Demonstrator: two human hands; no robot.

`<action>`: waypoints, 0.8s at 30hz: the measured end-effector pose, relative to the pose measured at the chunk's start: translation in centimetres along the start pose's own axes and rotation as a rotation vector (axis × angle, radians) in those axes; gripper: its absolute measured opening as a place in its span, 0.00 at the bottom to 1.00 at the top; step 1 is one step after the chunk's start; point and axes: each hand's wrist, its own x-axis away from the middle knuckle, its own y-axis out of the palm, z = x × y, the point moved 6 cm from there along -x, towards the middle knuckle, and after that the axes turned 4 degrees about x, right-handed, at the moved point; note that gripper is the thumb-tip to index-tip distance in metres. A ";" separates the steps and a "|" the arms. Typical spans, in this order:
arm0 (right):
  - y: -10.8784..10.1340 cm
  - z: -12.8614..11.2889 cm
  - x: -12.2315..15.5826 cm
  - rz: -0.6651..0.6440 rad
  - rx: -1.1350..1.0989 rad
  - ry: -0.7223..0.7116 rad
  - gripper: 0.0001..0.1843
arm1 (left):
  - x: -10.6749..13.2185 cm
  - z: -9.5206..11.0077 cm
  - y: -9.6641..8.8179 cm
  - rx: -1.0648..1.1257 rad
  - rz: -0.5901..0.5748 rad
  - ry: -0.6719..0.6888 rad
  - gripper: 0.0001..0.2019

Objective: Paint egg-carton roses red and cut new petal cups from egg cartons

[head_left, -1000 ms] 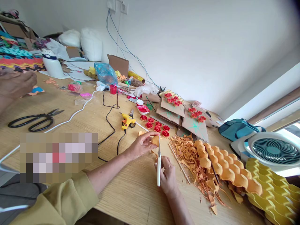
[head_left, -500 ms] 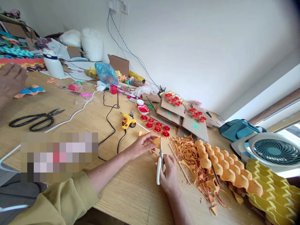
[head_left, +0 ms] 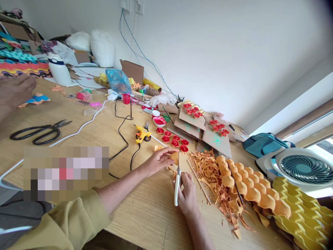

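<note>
Pinching a small orange piece (head_left: 174, 158) between thumb and fingers, the person's left hand (head_left: 156, 163) holds it just above the wooden table (head_left: 145, 215). The right hand (head_left: 187, 191) grasps white-handled scissors (head_left: 177, 189), whose blades point away from the person, right beside the piece. Compared with a second ago, the scissors lean a little more, tips to the right, and the piece sits slightly farther right; the left hand's pinch is unchanged. Across the table at far left, a co-worker's hand (head_left: 17, 90) has drawn back, so from where I stand more of a blue-and-orange piece (head_left: 37, 99) shows.

The small orange piece is matte and rounded, much like the egg tray (head_left: 252, 184) at right in colour, and partly hidden by the fingers. Below it is a narrow orange strip (head_left: 171, 170); I cannot tell whether the two are joined. Red flowers (head_left: 176, 142) sit just beyond, orange scraps (head_left: 208, 173) to the right.
</note>
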 end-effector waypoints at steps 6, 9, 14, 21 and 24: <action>0.5 0.7 0.3 -0.009 -0.040 0.055 0.15 | -0.1 0.2 -0.1 0.013 0.012 0.037 0.26; 0.8 0.8 0.4 -0.019 -0.046 0.067 0.15 | -0.1 0.6 -0.4 -0.003 0.057 0.076 0.26; 0.8 0.8 0.6 -0.018 -0.038 0.060 0.13 | 0.0 0.9 -0.1 0.057 0.054 0.056 0.24; 0.3 0.4 0.1 0.019 0.053 -0.009 0.11 | 0.1 0.4 -0.2 0.099 0.048 0.010 0.23; 0.1 0.1 -0.1 0.008 0.093 -0.042 0.08 | 0.1 0.1 -0.1 0.049 0.010 0.010 0.22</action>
